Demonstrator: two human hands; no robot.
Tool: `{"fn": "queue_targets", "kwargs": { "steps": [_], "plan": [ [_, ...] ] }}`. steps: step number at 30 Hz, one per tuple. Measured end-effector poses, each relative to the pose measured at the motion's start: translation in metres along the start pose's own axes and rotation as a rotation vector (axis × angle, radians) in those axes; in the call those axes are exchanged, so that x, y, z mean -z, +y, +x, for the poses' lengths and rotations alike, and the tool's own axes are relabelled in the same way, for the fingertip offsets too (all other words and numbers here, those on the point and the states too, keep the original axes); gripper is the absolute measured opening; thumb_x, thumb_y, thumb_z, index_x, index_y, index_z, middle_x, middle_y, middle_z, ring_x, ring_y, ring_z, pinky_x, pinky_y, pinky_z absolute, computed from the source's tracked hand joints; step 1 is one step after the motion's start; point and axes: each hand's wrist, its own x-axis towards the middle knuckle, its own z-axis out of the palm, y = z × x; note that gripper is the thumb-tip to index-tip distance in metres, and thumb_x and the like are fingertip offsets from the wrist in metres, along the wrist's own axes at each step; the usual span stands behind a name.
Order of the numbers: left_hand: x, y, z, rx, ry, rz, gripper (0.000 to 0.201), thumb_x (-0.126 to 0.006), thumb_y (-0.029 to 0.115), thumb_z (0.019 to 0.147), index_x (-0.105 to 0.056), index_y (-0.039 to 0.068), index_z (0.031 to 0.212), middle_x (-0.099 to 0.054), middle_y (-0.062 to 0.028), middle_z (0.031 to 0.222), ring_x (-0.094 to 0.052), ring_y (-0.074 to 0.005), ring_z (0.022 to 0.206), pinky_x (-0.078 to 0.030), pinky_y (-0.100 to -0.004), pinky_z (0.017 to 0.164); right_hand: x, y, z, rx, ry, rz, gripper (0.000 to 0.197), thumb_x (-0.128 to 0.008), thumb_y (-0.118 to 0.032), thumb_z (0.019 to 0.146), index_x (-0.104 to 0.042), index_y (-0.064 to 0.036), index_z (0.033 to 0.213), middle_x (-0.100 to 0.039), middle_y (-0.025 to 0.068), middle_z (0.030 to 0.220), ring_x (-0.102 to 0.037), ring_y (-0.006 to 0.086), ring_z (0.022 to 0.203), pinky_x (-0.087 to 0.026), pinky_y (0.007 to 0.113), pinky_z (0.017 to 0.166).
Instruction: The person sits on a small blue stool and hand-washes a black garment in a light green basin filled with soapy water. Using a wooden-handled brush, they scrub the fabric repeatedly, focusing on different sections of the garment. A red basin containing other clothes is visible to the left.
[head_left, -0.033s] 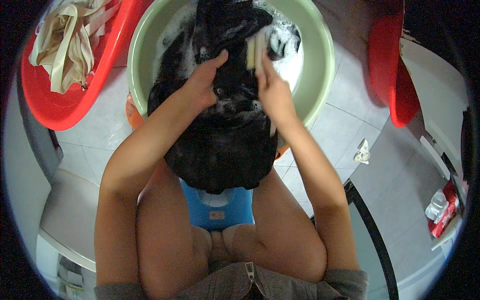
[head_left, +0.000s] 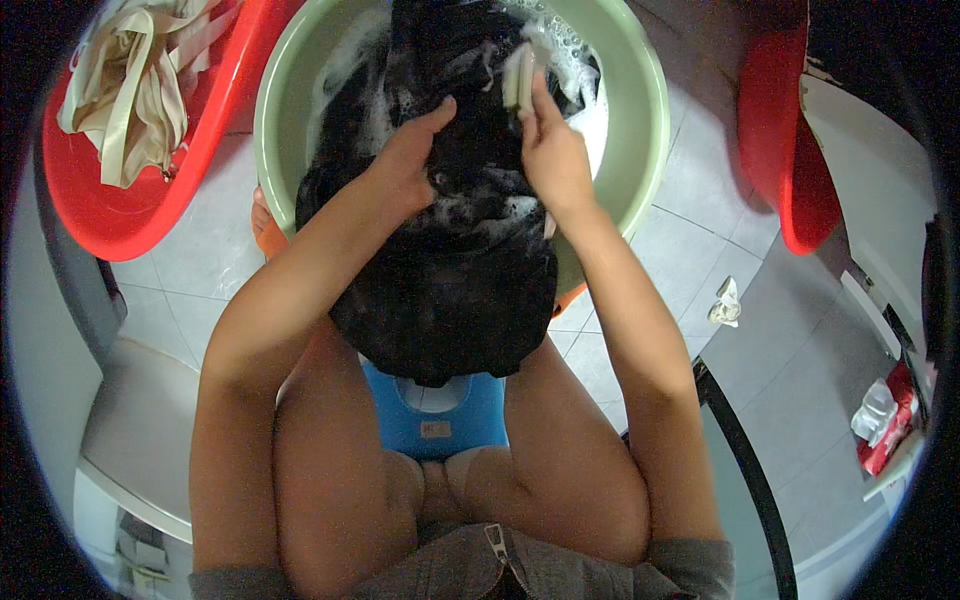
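Observation:
A large black fabric item (head_left: 450,300), wet and streaked with suds, lies in a pale green basin (head_left: 650,100) and drapes over its near rim toward my knees. My left hand (head_left: 405,165) grips the fabric near the middle; its thumb shows on top, while the other fingers are hidden by cloth. In my right hand (head_left: 556,165) is a scrub brush (head_left: 518,80) with a white back and cream bristles, slightly blurred, held against the fabric to the right of my left hand. White foam (head_left: 590,130) covers the water at the basin's right side.
At the left, a red basin (head_left: 120,235) holds a cream cloth item with straps (head_left: 125,110). Another red basin (head_left: 790,130) stands at the right. Crumpled white paper (head_left: 725,303) and a red tissue pack (head_left: 890,425) are on the right. A blue stool (head_left: 440,425) is under me.
My right hand and the scrub brush have shifted slightly away from me, up the fabric. My left hand stays in place on the fabric.

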Motion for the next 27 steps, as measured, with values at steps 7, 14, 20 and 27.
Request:
{"fn": "queue_targets", "kwargs": {
  "steps": [7, 14, 20, 27],
  "plan": [
    [-0.003, 0.001, -0.006, -0.020, -0.002, -0.047, 0.038, -0.056, 0.033, 0.091, -0.056, 0.004, 0.115, -0.061, -0.0113, 0.111, -0.060, -0.0284, 0.099, -0.049, -0.0450, 0.089, -0.003, 0.001, -0.003, -0.004, -0.005, 0.257, 0.045, -0.048, -0.016, 0.092, -0.040, -0.0156, 0.137, -0.063, 0.0261, 0.092, -0.061, 0.0430, 0.081, -0.050, 0.043, 0.073],
    [0.005, -0.005, -0.002, -0.075, 0.051, 0.018, 0.039, -0.055, 0.032, 0.092, -0.053, 0.003, 0.118, -0.060, -0.0115, 0.112, -0.059, -0.0266, 0.101, -0.048, -0.0441, 0.088, -0.010, -0.013, -0.043, 0.090, -0.068, 0.329, 0.045, -0.051, -0.015, 0.091, -0.042, -0.0102, 0.135, -0.056, 0.0274, 0.113, -0.055, 0.0416, 0.103, -0.047, 0.039, 0.085],
    [0.000, -0.010, 0.002, -0.069, -0.037, 0.001, 0.038, -0.054, 0.030, 0.093, -0.051, 0.003, 0.120, -0.059, -0.0113, 0.113, -0.057, -0.0251, 0.104, -0.048, -0.0429, 0.088, -0.013, -0.019, 0.022, 0.001, 0.109, 0.333, 0.042, -0.050, -0.018, 0.092, -0.045, -0.0089, 0.133, -0.059, 0.0277, 0.104, -0.057, 0.0433, 0.097, -0.048, 0.041, 0.081],
    [0.003, -0.013, -0.012, -0.167, -0.003, 0.099, 0.035, -0.052, 0.030, 0.094, -0.054, 0.004, 0.118, -0.062, -0.0111, 0.107, -0.061, -0.0261, 0.097, -0.050, -0.0423, 0.086, -0.015, -0.016, -0.013, 0.203, -0.060, 0.296, 0.045, -0.050, -0.018, 0.091, -0.042, -0.0147, 0.135, -0.061, 0.0286, 0.097, -0.060, 0.0437, 0.089, -0.048, 0.044, 0.078]
  ]
}}
